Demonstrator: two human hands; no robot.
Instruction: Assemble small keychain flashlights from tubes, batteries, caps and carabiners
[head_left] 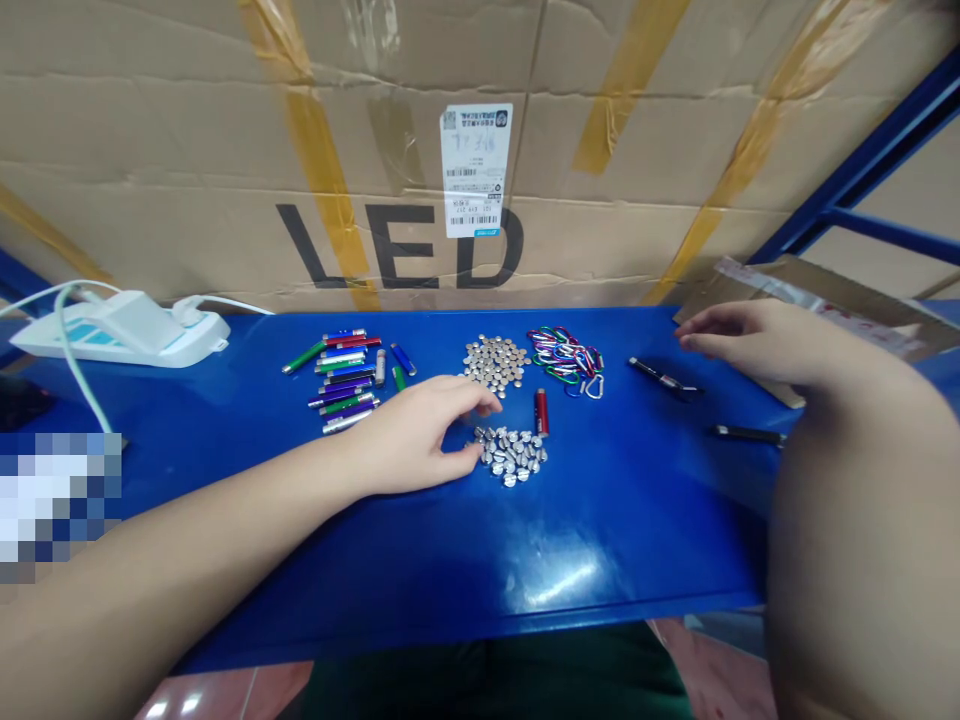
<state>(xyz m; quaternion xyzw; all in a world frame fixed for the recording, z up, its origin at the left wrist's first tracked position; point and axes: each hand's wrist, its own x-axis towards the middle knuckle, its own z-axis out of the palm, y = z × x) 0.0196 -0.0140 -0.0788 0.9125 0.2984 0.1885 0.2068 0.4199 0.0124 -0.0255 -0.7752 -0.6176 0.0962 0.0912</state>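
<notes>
Left forearm across blue tabletop. Left hand curled at silver button cells, mid-tabletop; fingers touching or pinching, cannot tell. Right hand relaxed, open, near far edge. Risk: careless knuckle nudge scatters cells across 2 piles.

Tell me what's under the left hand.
The left hand sits over the blue table top, its fingertips beside a pile of silver button batteries. Whatever lies directly beneath the palm is covered by the hand and cannot be seen.

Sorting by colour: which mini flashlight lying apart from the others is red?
The red mini flashlight beside the nearer button cells is alone, away from the mixed heap on the left.
</notes>
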